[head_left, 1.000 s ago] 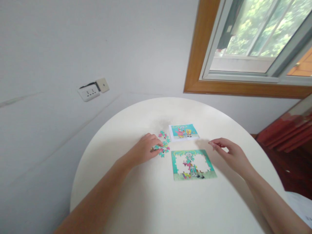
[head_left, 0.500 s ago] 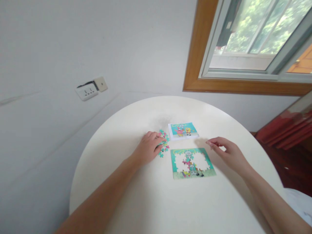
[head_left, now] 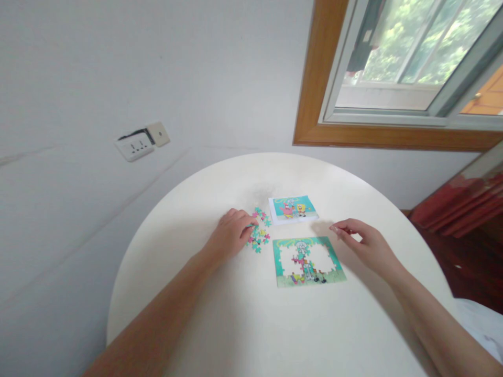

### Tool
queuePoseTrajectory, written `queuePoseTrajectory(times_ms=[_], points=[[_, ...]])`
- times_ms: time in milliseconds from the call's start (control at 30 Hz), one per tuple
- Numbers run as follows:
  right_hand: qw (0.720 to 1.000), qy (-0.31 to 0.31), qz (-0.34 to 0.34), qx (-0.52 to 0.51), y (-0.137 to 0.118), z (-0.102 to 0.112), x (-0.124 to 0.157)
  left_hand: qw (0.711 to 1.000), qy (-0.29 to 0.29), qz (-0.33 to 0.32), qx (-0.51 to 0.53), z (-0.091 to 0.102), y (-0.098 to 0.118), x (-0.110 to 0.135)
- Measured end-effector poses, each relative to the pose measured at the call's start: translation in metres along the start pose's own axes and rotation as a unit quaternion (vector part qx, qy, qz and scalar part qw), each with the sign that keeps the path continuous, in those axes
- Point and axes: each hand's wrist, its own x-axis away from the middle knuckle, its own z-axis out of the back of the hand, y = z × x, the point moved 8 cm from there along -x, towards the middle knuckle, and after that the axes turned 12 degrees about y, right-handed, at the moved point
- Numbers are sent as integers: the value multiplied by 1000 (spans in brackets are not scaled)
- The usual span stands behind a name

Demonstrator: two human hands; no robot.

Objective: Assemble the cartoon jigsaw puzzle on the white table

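Note:
A partly assembled jigsaw puzzle [head_left: 283,277] lies flat on the round white table, its teal border joined and a cartoon figure up the middle, with white gaps on both sides. To its upper left is a loose heap of puzzle pieces [head_left: 258,239] in teal, pink and yellow. My left hand [head_left: 231,233] rests at the heap's left side, thumb and fingers apart and curled over the nearest pieces. Just beyond the puzzle's upper right corner, my right hand [head_left: 359,238] is raised, thumb and forefinger pinched together. Whatever sits between those fingertips is too small to make out.
A small picture card [head_left: 294,208] showing cartoon figures lies behind the puzzle. The white table [head_left: 236,324] stands against a wall with a socket [head_left: 135,145]. A wood-framed window [head_left: 393,135] is at the back right, with a red curtain [head_left: 451,209] below.
My left hand has drawn slightly left, uncovering more of the loose pieces. My right hand keeps its pinch in nearly the same place. The view has shifted a little.

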Motion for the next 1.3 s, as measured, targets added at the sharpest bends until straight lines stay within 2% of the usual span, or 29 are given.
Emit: queuePoseTrajectory(times_ms=[267, 767, 933, 1000, 1067, 1133, 1167, 1233, 1300], points=[[1000, -8, 3, -2, 0, -2, 0, 1000, 10, 3, 8, 1, 7, -2], [1000, -13, -3, -3, -1, -2, 1, 1000, -12, 17, -7, -6, 15, -1], [1000, -10, 7, -1, -11, -8, 2, 1000, -6, 13, 7, -8, 18, -1], [999, -23, 27, -6, -26, -15, 2, 1000, -4, 9, 12, -9, 18, -2], [993, -71, 89, 5, -52, -30, 2, 1000, 5, 3, 18, -9, 16, -2], [976, -144, 160, 30, -79, -51, 4, 1000, 19, 1, 25, -7, 13, -3], [968, -159, 190, 49, -90, -60, 3, 999, 28, 2, 28, -5, 10, -3], [957, -175, 215, 89, -105, -76, -3, 999, 41, 8, 34, -1, 5, -4], [952, -192, 208, 115, -112, -93, -11, 998, 52, 18, 35, 4, -1, -4]])
